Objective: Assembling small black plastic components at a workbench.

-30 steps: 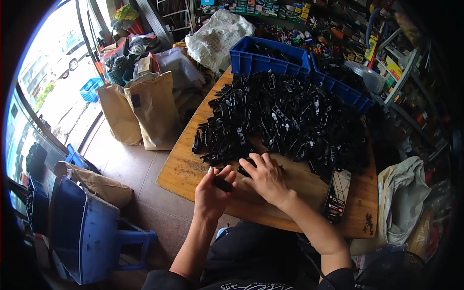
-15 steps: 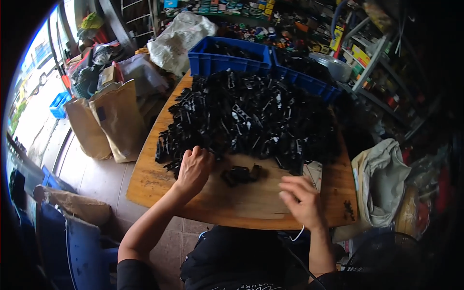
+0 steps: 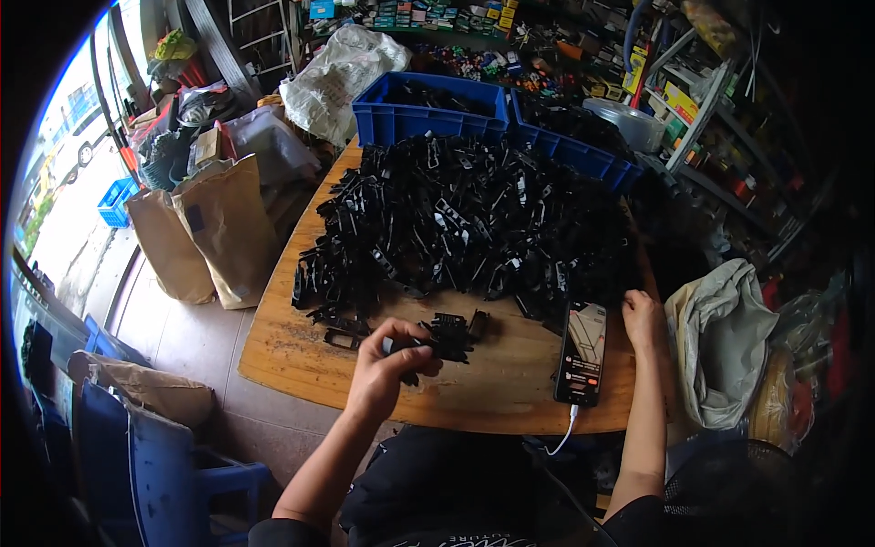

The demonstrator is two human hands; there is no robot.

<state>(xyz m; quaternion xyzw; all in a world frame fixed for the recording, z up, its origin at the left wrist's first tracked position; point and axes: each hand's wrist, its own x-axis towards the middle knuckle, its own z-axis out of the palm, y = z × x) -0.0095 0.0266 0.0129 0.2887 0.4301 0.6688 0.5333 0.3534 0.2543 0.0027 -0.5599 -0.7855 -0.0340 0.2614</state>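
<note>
A large heap of black plastic parts covers the far and middle part of the wooden table. My left hand is curled around a black plastic part at the near side of the heap. Just beyond its fingertips lie a few loose black pieces, touching or very close to that part. At the table's right edge, beside the heap, my right hand is closed with its fingers bent. What is in it, if anything, is hidden. Between the hands lies a phone with its screen lit.
Two blue crates with black parts stand at the table's far edge. A white cable runs from the phone over the near edge. Paper sacks and a blue stool stand left; an open pale sack is right.
My left hand has drawn back from the heap and now grips a black part. My right hand has swung right from beside the phone, which now shows fully, to the table's right edge.
</note>
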